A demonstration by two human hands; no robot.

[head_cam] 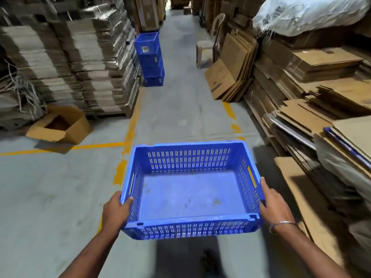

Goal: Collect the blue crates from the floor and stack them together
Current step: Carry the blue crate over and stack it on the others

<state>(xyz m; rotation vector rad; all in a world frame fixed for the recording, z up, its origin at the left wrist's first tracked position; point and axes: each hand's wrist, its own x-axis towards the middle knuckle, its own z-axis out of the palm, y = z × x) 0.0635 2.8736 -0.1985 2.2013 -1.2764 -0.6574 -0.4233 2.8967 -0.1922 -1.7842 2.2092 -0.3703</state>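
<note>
An empty blue crate [190, 193] with slotted walls is held up in front of me, above the grey floor. My left hand [115, 210] grips its near left corner, thumb over the rim. My right hand [274, 205] grips the near right side, fingers along the outer wall. Further down the aisle, a stack of several blue crates [149, 59] stands on the floor against the left cardboard piles.
Tall piles of flattened cardboard [80, 63] line the left side and more flattened cartons [313, 93] the right. An open cardboard box [60, 125] lies on the floor at left. A plastic chair [210, 41] stands at the aisle's right. Yellow floor lines [130, 129] mark the aisle.
</note>
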